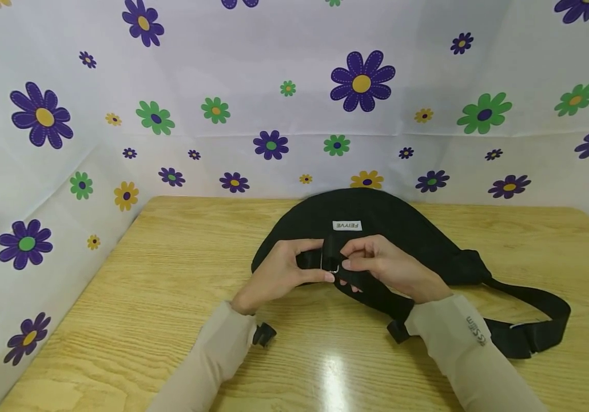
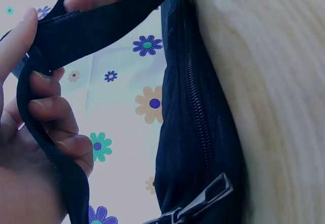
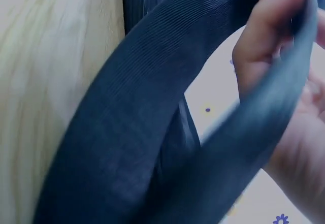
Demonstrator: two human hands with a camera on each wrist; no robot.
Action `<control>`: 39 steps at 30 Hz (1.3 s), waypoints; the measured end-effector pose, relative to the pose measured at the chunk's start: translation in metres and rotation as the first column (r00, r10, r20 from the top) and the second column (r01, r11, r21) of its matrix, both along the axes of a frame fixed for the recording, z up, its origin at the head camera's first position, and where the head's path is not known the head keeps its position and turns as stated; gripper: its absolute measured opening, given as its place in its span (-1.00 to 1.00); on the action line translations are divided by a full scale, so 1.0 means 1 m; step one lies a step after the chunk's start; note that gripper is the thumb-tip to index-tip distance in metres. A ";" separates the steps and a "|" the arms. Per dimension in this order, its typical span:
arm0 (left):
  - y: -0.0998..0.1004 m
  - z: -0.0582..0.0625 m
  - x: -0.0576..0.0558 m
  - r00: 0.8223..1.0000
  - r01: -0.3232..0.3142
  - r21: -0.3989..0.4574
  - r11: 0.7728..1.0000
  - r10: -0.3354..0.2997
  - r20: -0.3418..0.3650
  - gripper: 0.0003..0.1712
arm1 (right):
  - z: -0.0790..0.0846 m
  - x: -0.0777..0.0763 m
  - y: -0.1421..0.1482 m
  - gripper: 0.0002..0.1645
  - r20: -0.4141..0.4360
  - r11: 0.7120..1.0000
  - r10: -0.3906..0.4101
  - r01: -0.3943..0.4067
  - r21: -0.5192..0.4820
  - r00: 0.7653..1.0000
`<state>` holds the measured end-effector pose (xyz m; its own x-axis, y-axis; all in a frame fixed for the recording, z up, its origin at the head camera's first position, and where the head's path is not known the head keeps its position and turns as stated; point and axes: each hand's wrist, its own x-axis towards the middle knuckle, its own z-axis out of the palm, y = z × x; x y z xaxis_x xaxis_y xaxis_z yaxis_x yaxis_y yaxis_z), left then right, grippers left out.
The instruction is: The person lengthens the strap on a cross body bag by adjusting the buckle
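A black waist bag [image 1: 371, 206] lies on the table, its white label [image 1: 347, 225] upside down in the head view. In front of it, my left hand [image 1: 276, 269] grips the black webbing strap at a metal-edged strap adjuster [image 1: 333, 269], thumb and fingers on either side. My right hand [image 1: 394, 266] pinches the strap just right of the adjuster. In the left wrist view, the strap [image 2: 101, 33] crosses between the hands, and another length runs down past the left fingers [image 2: 48, 104]. A wide loop of strap [image 3: 122, 97] fills much of the right wrist view.
The far end of the strap [image 1: 554, 303] loops over the wooden table [image 1: 171, 274] at the right, with a black buckle [image 1: 531, 337] on it. A zipper [image 2: 198, 107] with a metal pull [image 2: 210, 193] runs along the bag. A flowered cloth [image 1: 253, 68] hangs behind.
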<state>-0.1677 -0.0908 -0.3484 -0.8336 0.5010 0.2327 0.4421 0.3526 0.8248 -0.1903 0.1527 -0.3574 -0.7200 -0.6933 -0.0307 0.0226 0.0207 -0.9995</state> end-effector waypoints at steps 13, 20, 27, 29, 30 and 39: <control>-0.005 0.003 -0.001 0.999 -0.033 0.009 0.999 0.033 0.002 -0.30 | -0.002 -0.005 0.011 -0.83 -0.061 0.988 0.153 -0.154 -0.009 0.986; 0.000 -0.001 0.001 1.000 0.009 0.010 1.000 -0.009 0.016 -0.34 | 0.005 -0.002 0.005 -0.82 -0.075 0.994 0.111 -0.110 0.016 0.991; 0.007 -0.005 0.002 0.998 0.055 0.021 0.998 -0.055 0.011 -0.40 | 0.005 0.000 0.000 -0.75 -0.059 0.996 0.086 -0.086 -0.006 0.995; 0.008 -0.005 0.002 0.999 0.049 0.016 0.999 -0.049 0.012 -0.40 | 0.005 0.000 -0.001 -0.74 -0.056 0.996 0.086 -0.086 -0.013 0.995; 0.007 -0.004 0.002 0.999 0.048 0.014 0.999 -0.048 0.012 -0.39 | 0.005 0.000 0.000 -0.74 -0.053 0.996 0.085 -0.085 -0.015 0.995; -0.002 0.004 0.001 0.999 -0.033 0.003 0.999 0.033 -0.002 -0.32 | 0.002 -0.002 0.005 -0.86 -0.033 0.997 0.078 -0.077 0.018 0.996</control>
